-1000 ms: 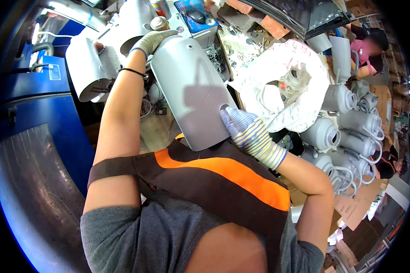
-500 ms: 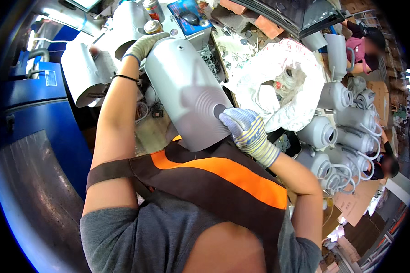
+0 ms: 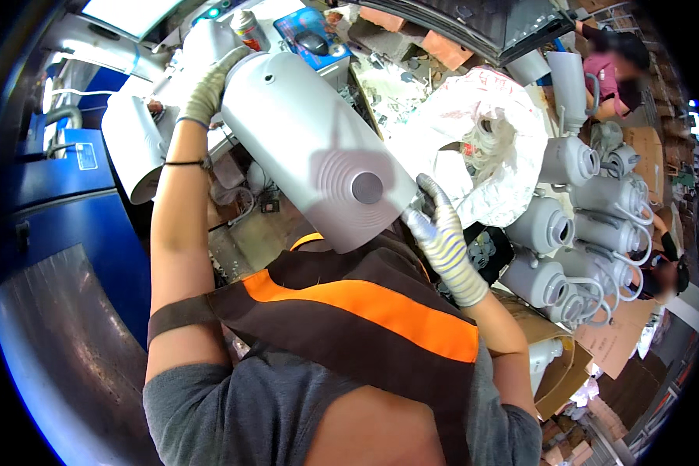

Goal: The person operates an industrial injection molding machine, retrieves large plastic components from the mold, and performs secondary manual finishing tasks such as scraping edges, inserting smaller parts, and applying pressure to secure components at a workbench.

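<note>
A large grey cylinder [image 3: 303, 132] lies at a slant before my chest, its ringed side turned up, with a dark round disc [image 3: 366, 187] near its lower end. My left hand [image 3: 213, 85], in a pale knitted glove, is wrapped round the rim of its upper left end. At the opposite end, my right hand [image 3: 444, 241], in a striped glove, grips the lower right edge between thumb and fingers; part of that grip is hidden. The lower end of the cylinder meets my dark and orange apron [image 3: 357, 311].
Another grey cylinder [image 3: 132, 144] stands left, beside a blue machine [image 3: 62, 225]. A white sack [image 3: 427, 124] holds pale parts. Several grey vessels with hoses [image 3: 563, 225] stand right. A spray can [image 3: 248, 31] and a computer mouse [image 3: 312, 42] are at the back. Two co-workers are at far right.
The cylinder has turned, its upper end swinging left and its dark disc now uncovered. My right hand has moved from the disc to the lower right edge. My left hand has shifted left with the rim.
</note>
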A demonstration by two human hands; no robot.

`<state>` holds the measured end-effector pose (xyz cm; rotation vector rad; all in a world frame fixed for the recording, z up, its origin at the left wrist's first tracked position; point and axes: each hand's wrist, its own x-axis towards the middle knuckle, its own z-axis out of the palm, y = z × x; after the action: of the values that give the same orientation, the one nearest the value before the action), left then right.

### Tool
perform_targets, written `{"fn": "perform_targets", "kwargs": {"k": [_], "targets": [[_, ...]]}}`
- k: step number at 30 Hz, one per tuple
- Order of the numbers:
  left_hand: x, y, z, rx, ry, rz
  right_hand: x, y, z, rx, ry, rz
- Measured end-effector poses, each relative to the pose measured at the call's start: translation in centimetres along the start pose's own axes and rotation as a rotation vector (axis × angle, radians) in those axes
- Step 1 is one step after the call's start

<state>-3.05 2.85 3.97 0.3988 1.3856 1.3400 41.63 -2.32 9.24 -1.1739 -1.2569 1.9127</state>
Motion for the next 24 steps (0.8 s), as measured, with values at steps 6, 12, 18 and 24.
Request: {"fn": "perform_targets", "kwargs": {"k": [6,12,18,24], "targets": [[-0.7,-1.5,-1.3,0.732,0.157,0.599,-0.2,-1.8,-1.5,0.699,-0.082,0.229],[-4.6,2.3,1.0,0.037,0.102,0.224,3.9,0.7,-8.8,0.095,0.099,0.262],[-3.6,6.2,-0.5,1.367,-0.253,0.846,18.7,11.4,-22.1,-1.551,0.149,-0.229],[-3.2,5.1,3.1,1.635,-0.542,0.632,21.9,12.6,-25.4,-1.709,0.236,-0.46]]}}
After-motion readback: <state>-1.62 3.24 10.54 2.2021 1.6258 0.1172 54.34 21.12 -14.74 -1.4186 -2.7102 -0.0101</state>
